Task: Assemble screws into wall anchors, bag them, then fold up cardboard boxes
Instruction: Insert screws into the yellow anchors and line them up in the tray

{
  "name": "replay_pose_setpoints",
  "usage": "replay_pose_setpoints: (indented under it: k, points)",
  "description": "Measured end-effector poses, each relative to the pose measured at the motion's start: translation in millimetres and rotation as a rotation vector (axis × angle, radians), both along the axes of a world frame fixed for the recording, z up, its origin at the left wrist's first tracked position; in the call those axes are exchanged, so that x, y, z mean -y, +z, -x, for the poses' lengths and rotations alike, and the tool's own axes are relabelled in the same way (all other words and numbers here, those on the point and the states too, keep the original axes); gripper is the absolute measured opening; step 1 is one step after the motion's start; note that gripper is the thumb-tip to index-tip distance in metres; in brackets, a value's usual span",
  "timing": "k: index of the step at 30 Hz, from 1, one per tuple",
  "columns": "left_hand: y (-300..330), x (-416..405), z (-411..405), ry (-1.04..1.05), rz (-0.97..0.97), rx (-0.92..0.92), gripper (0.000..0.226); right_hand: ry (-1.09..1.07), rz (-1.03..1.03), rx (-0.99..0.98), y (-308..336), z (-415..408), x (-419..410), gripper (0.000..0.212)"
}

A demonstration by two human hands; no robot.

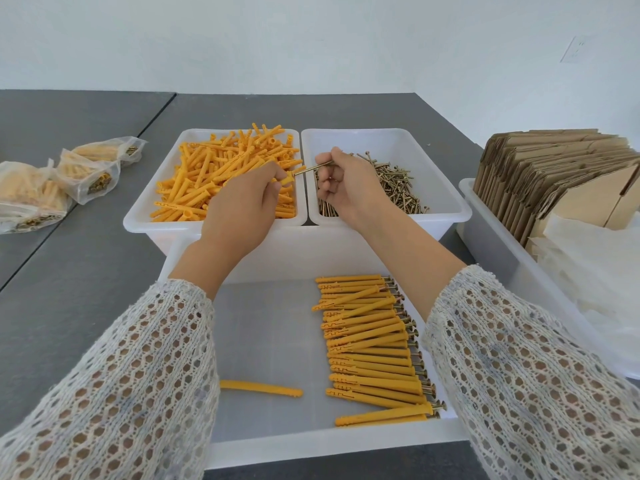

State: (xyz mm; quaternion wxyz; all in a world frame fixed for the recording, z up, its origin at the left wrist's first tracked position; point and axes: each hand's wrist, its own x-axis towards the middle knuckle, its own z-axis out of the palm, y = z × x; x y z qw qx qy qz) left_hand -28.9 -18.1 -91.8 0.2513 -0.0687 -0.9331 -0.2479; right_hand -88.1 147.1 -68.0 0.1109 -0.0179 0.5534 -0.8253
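My left hand (242, 199) grips an orange wall anchor (286, 177) above the bin of loose anchors (221, 174). My right hand (343, 187) pinches a brass screw (313, 168) whose tip meets the anchor's open end. Below that hand lies the bin of loose screws (398, 181). A near white tray (263, 327) holds a row of assembled anchors with screws (374, 344) on its right side and one lone anchor (261, 388) at the left.
Three filled plastic bags (45, 181) lie at the left on the grey table (69, 271). At the right a white bin (485, 230) holds flat cardboard boxes (554, 174) and a pile of clear bags (595, 271).
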Motion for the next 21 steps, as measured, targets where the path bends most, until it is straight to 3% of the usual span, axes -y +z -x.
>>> replay_pose_setpoints:
  k: [21]
  points:
    - [-1.6,-3.7,0.8,-0.069,0.004,0.026,0.02,0.066,-0.08,-0.052,-0.1,1.2,-2.0,0.039]
